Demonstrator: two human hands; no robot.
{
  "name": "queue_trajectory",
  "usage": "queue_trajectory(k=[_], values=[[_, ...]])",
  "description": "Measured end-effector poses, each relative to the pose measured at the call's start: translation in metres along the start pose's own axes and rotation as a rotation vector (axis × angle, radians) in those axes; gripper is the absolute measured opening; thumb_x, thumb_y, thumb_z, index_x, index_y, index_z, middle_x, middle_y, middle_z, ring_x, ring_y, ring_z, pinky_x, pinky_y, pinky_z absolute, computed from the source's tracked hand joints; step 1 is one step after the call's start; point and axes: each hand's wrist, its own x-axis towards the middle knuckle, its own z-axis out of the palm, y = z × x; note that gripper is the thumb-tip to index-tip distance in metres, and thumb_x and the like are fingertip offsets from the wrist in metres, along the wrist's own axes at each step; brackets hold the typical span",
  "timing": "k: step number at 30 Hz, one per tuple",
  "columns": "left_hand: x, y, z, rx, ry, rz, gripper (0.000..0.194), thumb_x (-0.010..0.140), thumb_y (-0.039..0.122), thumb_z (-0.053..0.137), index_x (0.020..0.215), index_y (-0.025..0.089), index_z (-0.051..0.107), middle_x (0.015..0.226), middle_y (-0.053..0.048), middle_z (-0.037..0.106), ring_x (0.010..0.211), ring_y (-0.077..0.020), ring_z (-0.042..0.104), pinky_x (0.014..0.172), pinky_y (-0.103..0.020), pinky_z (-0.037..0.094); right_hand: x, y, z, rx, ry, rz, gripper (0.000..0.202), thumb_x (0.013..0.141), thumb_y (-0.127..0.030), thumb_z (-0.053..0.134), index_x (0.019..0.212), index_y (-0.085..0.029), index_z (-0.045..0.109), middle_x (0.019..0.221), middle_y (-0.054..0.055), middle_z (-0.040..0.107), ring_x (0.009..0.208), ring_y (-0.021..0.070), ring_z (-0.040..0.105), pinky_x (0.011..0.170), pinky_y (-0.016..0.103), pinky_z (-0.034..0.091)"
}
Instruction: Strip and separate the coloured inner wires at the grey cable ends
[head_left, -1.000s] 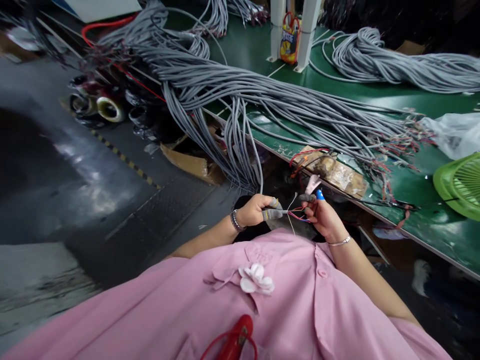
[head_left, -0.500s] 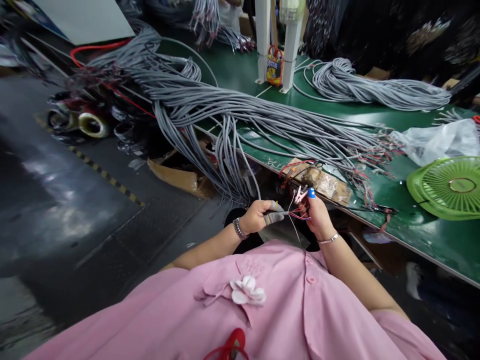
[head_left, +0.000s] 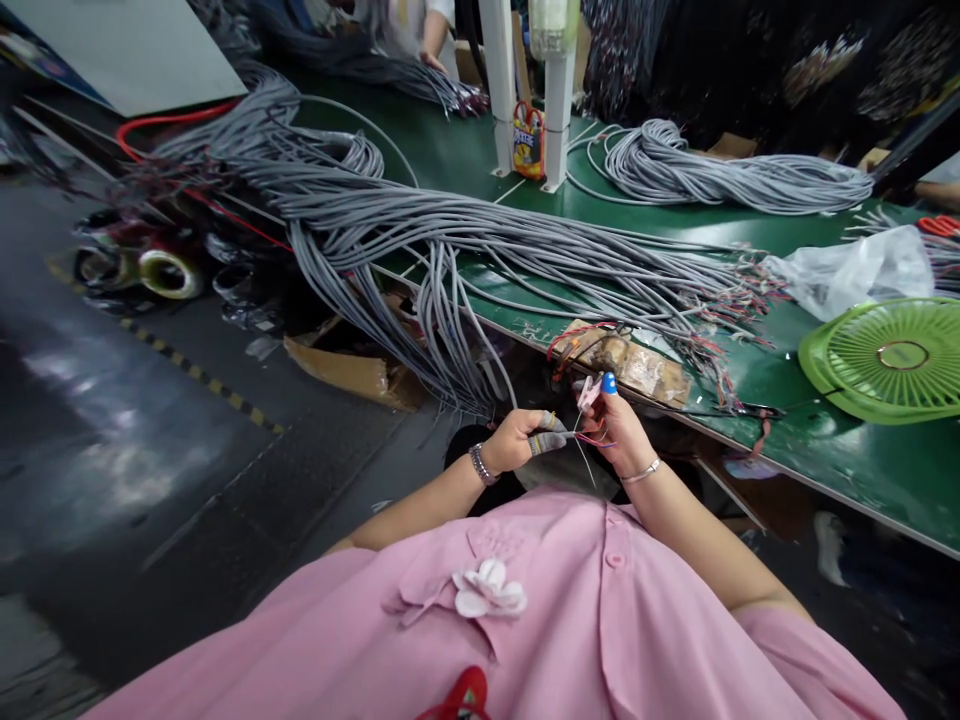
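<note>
My left hand (head_left: 517,440), with grey covers on thumb and finger, pinches the end of a grey cable (head_left: 568,434). Thin red, blue and white wires (head_left: 596,438) fan out from the cable's stripped end toward my right hand (head_left: 626,440). That hand is closed on a small pink clip-like tool (head_left: 589,392), its thumb capped in blue. One pale strand (head_left: 585,463) hangs down between the hands. Whether the right fingers also grip the coloured wires is hard to see. Both hands are in front of the table edge.
Long grey cables (head_left: 450,215) lie across the green table (head_left: 517,318), some drooping over its edge. Nearby are a taped cardboard piece (head_left: 637,365), a green fan (head_left: 892,355) and a plastic bag (head_left: 862,270). Behind the white posts (head_left: 556,120), a co-worker's hand (head_left: 433,45) shows.
The pink tool has tilted and drawn slightly closer to the cable end with my right hand. My left hand keeps its pinch. At the back, the raised wire bundle is lowered and a co-worker's hand appears.
</note>
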Motion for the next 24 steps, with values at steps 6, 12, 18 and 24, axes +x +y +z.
queue_trajectory(k=[6, 12, 18, 24], values=[[-0.027, 0.012, -0.005, -0.012, -0.091, -0.016, 0.035, 0.083, 0.043, 0.070, 0.085, 0.008, 0.073, 0.072, -0.007, 0.068, 0.063, -0.0110, 0.059, 0.061, -0.020, 0.048, -0.004, 0.006, -0.009, 0.010, -0.036, 0.084, 0.056, 0.068, -0.072, 0.071, 0.080, -0.017, 0.065, 0.071, 0.002, 0.064, 0.045, 0.0047, 0.040, 0.031, 0.015, 0.018], [-0.053, -0.002, -0.009, 0.139, -0.085, -0.050, 0.033, 0.088, 0.041, 0.064, 0.090, 0.009, 0.071, 0.076, -0.007, 0.070, 0.066, -0.0126, 0.062, 0.065, -0.022, 0.051, -0.005, 0.009, -0.026, -0.018, -0.022, 0.057, 0.053, 0.070, -0.070, 0.070, 0.075, -0.018, 0.058, 0.071, 0.002, 0.065, 0.043, 0.0046, 0.037, 0.032, 0.016, 0.016], [-0.043, -0.012, -0.021, 0.606, -0.108, -0.031, 0.045, 0.083, 0.038, 0.068, 0.124, 0.019, 0.063, 0.118, -0.012, 0.067, 0.108, -0.0231, 0.063, 0.098, -0.038, 0.049, -0.007, 0.006, -0.045, -0.126, 0.026, -0.030, 0.046, 0.076, -0.064, 0.070, 0.079, -0.018, 0.064, 0.075, 0.003, 0.065, 0.044, 0.0056, 0.038, 0.031, 0.018, 0.018], [0.015, 0.016, -0.054, 0.718, 0.160, 0.238, 0.032, 0.090, 0.031, 0.060, 0.118, 0.016, 0.065, 0.114, -0.012, 0.068, 0.106, -0.0206, 0.063, 0.098, -0.036, 0.049, -0.012, 0.011, -0.061, -0.179, 0.077, -0.032, 0.037, 0.076, -0.053, 0.075, 0.081, -0.017, 0.069, 0.075, 0.003, 0.064, 0.045, 0.0055, 0.035, 0.030, 0.019, 0.018]])
